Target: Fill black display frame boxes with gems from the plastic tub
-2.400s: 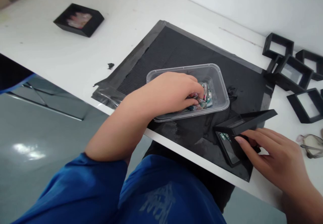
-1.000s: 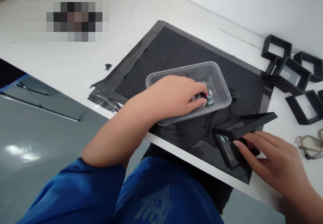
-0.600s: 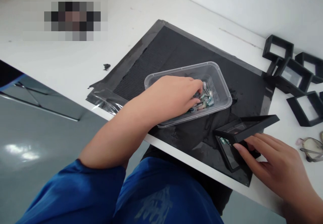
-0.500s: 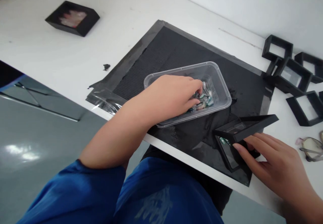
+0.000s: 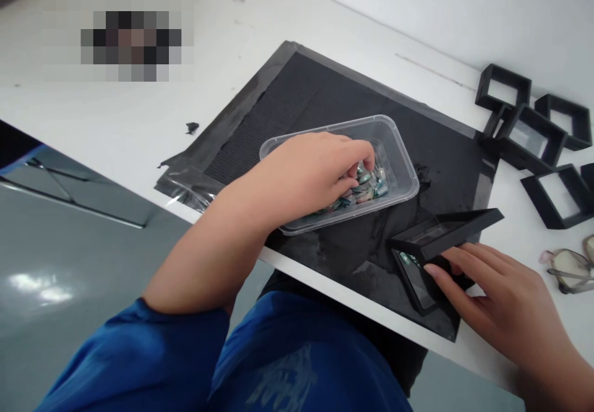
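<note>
Tabletop [image 5: 218, 84] in smooth white, flat black ribbed mat [image 5: 288, 103] over it.
The mat, probably there to shield the surface, bears a clear rectangular plastic tub [image 5: 404, 161], central for easy reach, and near that a black rectangular box [image 5: 459, 235], its upper part tilted up. The right hand [image 5: 503, 288], half closed, seems to hold that raised part, apparently so the box cannot close. The left hand [image 5: 320, 164] rests in the tub, thumb and fingers curled slightly apart over small glossy teal and pink pieces [image 5: 365, 194]; whether it grips one, I cannot tell. Small green pieces [image 5: 405, 257] lie in the box.
</note>
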`<state>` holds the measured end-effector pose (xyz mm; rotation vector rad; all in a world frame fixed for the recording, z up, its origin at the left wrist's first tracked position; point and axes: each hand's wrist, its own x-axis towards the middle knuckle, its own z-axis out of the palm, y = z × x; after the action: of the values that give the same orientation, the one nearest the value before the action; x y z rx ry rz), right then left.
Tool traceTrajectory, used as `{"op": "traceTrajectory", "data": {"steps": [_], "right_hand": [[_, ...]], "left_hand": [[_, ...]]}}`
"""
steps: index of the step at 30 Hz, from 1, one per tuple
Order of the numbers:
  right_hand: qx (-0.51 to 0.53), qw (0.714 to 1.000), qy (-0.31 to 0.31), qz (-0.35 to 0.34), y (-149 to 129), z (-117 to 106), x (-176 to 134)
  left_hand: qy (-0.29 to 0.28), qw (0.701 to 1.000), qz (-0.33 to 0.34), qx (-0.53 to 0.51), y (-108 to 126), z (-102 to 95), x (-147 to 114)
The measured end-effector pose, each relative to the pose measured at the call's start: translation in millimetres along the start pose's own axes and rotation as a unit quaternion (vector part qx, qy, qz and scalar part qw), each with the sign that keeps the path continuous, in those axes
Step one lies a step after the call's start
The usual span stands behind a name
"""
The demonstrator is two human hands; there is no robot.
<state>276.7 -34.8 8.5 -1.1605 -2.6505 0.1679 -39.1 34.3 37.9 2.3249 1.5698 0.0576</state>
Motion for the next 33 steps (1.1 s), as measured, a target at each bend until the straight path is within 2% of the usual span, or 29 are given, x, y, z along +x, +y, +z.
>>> {"op": "traceTrajectory", "data": {"steps": [6, 14, 24, 33], "right_hand": [[0.011, 1.0, -0.004, 0.004, -0.3, 0.7, 0.0], [0.004, 1.0, -0.002, -0.001, -0.4, 0.5, -0.7], [-0.002, 1.0, -0.006, 0.0, -1.0, 0.2, -1.1], [-0.003, 1.0, -0.006, -0.005, -3.7, -0.3, 0.8]], "left_hand": [[0.032, 0.999, -0.006, 0.011, 2.4, -1.2, -3.0], [0.024, 0.998, -0.04, 0.046, 6.3, -2.4, -4.3], [0.045, 0.999, 0.011, 0.015, -1.8, 4.7, -4.9], [-0.025, 0.996, -0.046, 0.069, -1.9, 5.3, -3.0]]}}
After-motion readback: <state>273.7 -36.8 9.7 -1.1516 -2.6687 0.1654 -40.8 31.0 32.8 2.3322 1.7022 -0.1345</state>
